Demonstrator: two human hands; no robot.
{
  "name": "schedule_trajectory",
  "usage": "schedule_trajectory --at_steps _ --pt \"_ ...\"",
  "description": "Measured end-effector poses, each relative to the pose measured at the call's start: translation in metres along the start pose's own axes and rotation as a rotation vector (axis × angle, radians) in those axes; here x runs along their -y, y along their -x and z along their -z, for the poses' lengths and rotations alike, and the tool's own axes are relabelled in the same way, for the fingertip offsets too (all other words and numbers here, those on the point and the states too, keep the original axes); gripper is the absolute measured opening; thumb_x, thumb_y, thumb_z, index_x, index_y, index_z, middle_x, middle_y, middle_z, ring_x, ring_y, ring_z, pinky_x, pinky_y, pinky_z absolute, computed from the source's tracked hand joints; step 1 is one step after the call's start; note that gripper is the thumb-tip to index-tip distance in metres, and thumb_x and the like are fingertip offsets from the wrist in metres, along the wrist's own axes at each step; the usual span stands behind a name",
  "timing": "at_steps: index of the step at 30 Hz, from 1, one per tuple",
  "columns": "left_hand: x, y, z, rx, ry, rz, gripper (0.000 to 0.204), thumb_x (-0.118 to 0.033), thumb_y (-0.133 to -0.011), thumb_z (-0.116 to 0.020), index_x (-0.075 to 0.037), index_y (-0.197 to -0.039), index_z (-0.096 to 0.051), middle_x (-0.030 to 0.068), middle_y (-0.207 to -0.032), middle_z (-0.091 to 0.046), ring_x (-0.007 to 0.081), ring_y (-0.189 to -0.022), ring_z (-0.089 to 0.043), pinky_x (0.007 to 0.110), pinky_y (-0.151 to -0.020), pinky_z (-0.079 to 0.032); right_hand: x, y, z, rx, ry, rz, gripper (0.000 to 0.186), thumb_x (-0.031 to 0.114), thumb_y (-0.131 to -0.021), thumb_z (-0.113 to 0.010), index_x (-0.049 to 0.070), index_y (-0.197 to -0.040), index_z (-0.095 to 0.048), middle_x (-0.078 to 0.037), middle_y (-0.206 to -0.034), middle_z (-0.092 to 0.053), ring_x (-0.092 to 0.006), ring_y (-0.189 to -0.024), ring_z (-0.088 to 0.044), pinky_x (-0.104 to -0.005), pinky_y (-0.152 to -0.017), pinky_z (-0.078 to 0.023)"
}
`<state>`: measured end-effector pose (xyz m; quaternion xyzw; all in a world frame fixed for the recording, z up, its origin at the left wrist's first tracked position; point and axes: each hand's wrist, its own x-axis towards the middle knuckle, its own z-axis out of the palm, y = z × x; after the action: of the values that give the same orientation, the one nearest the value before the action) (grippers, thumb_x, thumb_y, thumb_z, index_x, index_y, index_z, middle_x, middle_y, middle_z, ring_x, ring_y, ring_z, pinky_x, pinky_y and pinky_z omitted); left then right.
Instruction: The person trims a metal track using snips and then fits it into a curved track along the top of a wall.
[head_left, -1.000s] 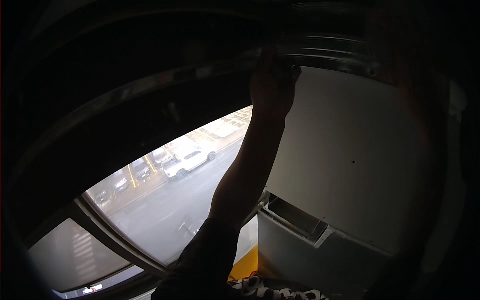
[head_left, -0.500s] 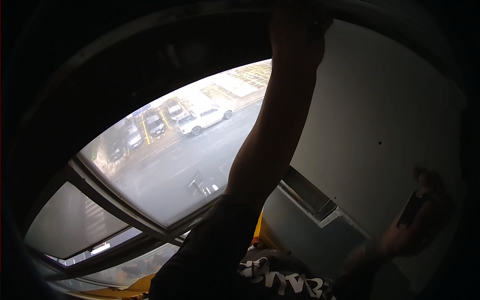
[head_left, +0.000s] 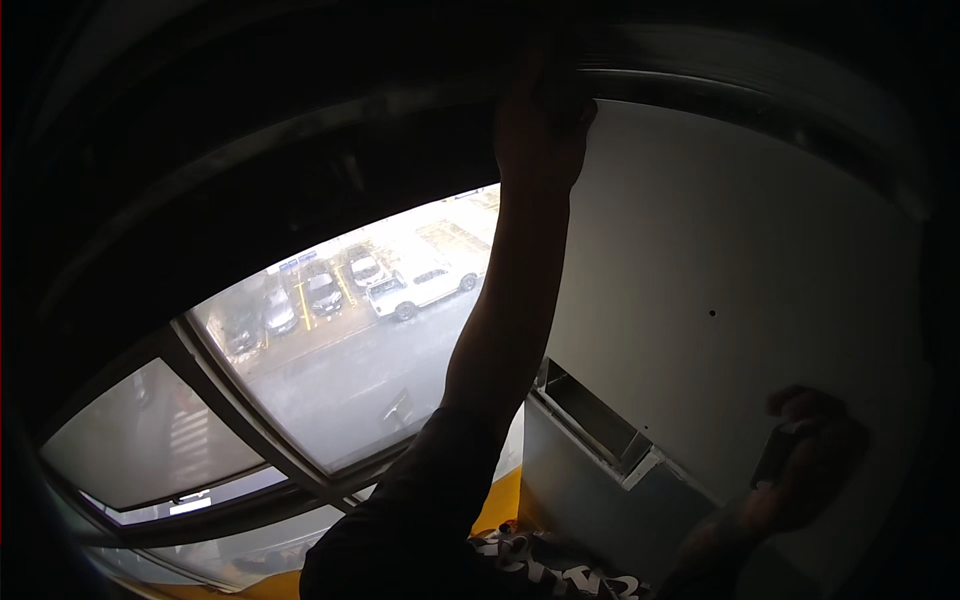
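Observation:
My left arm stretches up through the middle of the view. At its top, my left hand (head_left: 542, 140) is raised to a dark overhead edge (head_left: 650, 88); its fingers are lost in shadow, and I cannot see whether they grip anything. Lower right, my right hand (head_left: 815, 465) is closed around a small, dark, flat object (head_left: 773, 455) with a paler upper end, its exact kind too dim to make out. Beside that hand stands a plain pale grey panel (head_left: 660, 250) with a small dark hole.
A large window (head_left: 330, 380) to the left overlooks a road, parked cars and a white pickup (head_left: 425, 290). Metal frame bars (head_left: 250, 410) divide the panes. Below the grey panel is a rectangular recess with a rough, broken edge (head_left: 640, 465). Something yellow (head_left: 500, 500) shows low down.
The view has shifted, showing more of the overhead edge. My left hand stays up there, appearing lower and further left. My right hand has turned slightly, still holding the dark object.

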<state>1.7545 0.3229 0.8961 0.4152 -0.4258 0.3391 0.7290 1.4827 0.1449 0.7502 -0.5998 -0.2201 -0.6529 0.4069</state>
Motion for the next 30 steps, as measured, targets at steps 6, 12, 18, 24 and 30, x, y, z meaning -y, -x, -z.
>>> schedule_trajectory --at_steps 6,12,18,24,30 --pt "-0.009 -0.007 0.006 0.013 0.475 0.253 0.021 -0.021 -0.098 -0.06 -0.007 -0.114 -0.059 0.0055 -0.097 -0.062 0.0204 -0.086 -0.06 0.034 -0.079 -0.049 0.008 -0.003 0.01 0.044 -0.04 -0.071 0.025 0.025 -0.102 -0.046 0.0 -0.106 -0.045 -0.019 -0.089 -0.057 -0.0275 -0.074 -0.057 -0.0386 -0.068 -0.045" --pt "-0.007 -0.014 0.012 0.052 0.822 0.379 0.013 -0.018 -0.097 -0.06 -0.007 -0.102 -0.058 0.0046 -0.086 -0.059 0.017 -0.079 -0.057 0.031 -0.071 -0.045 0.012 -0.002 0.019 0.082 -0.075 -0.069 0.022 0.02 -0.099 -0.049 0.003 -0.112 -0.045 -0.019 -0.091 -0.058 -0.0277 -0.075 -0.058 -0.0386 -0.066 -0.048" --pt "-0.003 -0.012 0.014 0.065 0.796 0.33 0.011 -0.02 -0.097 -0.06 -0.009 -0.095 -0.06 0.0021 -0.083 -0.059 0.0149 -0.074 -0.056 0.029 -0.068 -0.044 0.008 0.006 0.032 0.116 -0.06 -0.091 0.025 0.022 -0.1 -0.05 0.003 -0.114 -0.045 -0.019 -0.093 -0.059 -0.0273 -0.075 -0.059 -0.0383 -0.066 -0.049" --pt "-0.005 -0.009 0.009 0.115 1.027 0.387 0.013 -0.022 -0.098 -0.06 -0.01 -0.093 -0.061 0.0034 -0.084 -0.06 0.0165 -0.075 -0.057 0.03 -0.066 -0.044 0.008 0.009 0.038 0.121 0.08 -0.041 0.028 0.028 -0.1 -0.051 0.005 -0.114 -0.044 -0.018 -0.085 -0.059 -0.0272 -0.07 -0.06 -0.0385 -0.062 -0.052" --pt "-0.011 -0.005 0.0 -0.046 0.974 0.4 0.014 -0.025 -0.097 -0.06 -0.011 -0.099 -0.062 0.0025 -0.078 -0.062 0.0169 -0.068 -0.058 0.03 -0.058 -0.041 0.022 0.012 0.041 0.137 0.133 -0.049 0.029 0.027 -0.101 -0.05 0.004 -0.118 -0.046 -0.019 -0.088 -0.059 -0.0276 -0.069 -0.06 -0.0382 -0.063 -0.051"
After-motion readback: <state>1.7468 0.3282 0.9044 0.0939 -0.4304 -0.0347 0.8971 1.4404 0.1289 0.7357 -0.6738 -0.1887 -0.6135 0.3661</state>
